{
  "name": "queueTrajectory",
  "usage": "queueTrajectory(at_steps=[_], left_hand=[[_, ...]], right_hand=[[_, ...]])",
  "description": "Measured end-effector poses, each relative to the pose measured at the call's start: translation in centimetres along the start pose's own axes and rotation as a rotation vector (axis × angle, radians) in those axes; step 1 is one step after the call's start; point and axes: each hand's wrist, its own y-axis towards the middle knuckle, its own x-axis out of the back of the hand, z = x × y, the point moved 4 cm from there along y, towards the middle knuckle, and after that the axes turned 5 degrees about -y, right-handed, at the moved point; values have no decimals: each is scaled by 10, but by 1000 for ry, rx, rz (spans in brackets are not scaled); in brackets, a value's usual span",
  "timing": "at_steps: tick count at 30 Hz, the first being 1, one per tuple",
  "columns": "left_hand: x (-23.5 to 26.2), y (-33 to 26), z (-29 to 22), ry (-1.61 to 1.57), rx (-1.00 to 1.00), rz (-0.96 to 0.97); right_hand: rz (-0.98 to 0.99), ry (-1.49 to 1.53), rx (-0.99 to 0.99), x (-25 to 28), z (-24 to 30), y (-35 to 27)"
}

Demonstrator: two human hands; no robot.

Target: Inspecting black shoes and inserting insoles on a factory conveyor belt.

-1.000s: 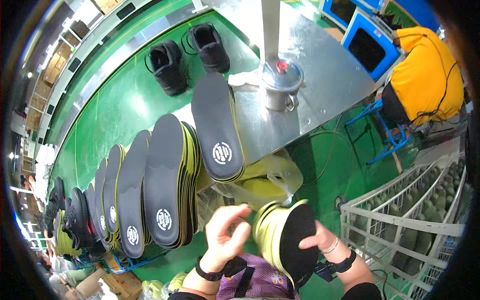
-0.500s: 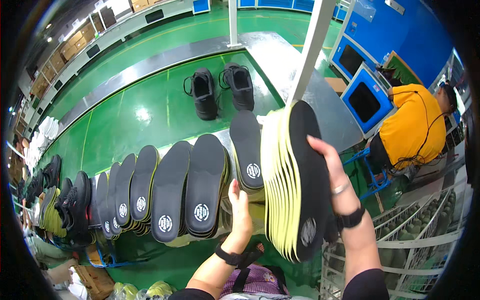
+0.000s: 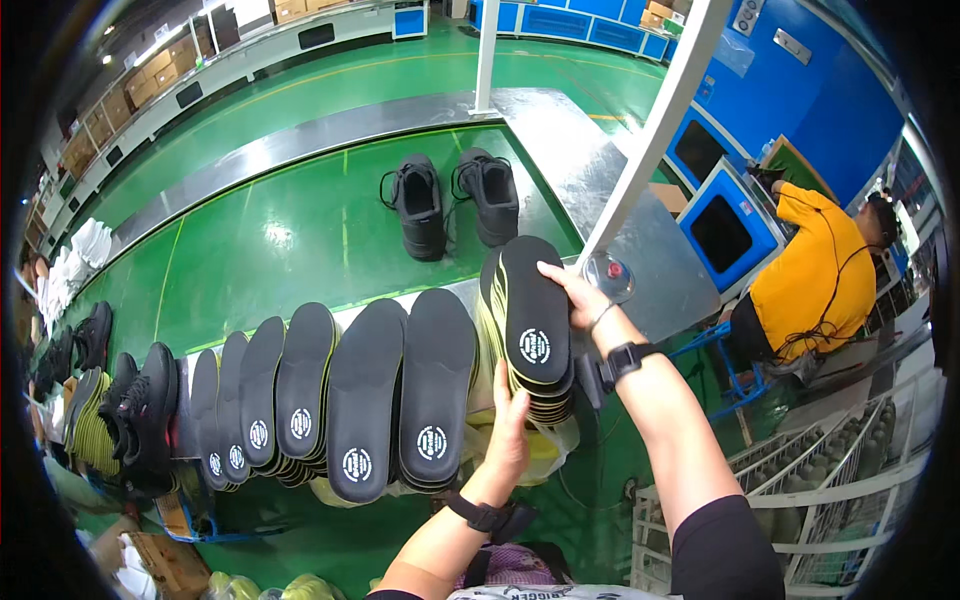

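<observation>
A stack of black shoe insoles (image 3: 535, 300) with yellow-green undersides and a round white print at the heel sits at the right end of a row on the table's near edge. My right hand (image 3: 580, 297) grips its right side, the thumb resting over the top insole. Against the lower left side of the stack lies my left hand (image 3: 507, 440), fingers stretched out and apart. Just left stands another insole stack (image 3: 438, 380), with a further pile (image 3: 366, 400) beside it. The undersides of the stack under my hands are mostly hidden.
More insole stacks (image 3: 300, 375) continue leftward, ending near black shoes (image 3: 150, 410). A pair of black sneakers (image 3: 418, 210) stands on the green tabletop. A white post (image 3: 655, 130) rises at right, near a clear container with a red top (image 3: 612, 275). A person in yellow (image 3: 810, 270) sits beyond; a white wire rack (image 3: 800, 480) stands lower right.
The raised, fanned insoles in my right hand have come down onto the stack at the row's right end. My left hand has moved slightly right and now touches that stack's side.
</observation>
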Motion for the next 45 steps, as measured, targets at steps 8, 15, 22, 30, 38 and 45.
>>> queueTrajectory(at_steps=[8,15,22,30,38,45], left_hand=[[-6,-15,23,194,-106,-32],[-1,-27,23,289,-116,-38],[2,-21,17,174,-92,-110],[18,-31,5,417,-45,-145],[46,-82,29,507,22,-345],[126,-92,136,706,471,-251]], right_hand=[[110,101,-128,-30,-23,-50],[171,44,-39,-45,-25,-59],[236,64,67,-66,-22,-62],[301,75,340,-32,-30,-68],[-580,-337,265,92,-149,-102],[-1054,-1278,106,96,-303,-116]])
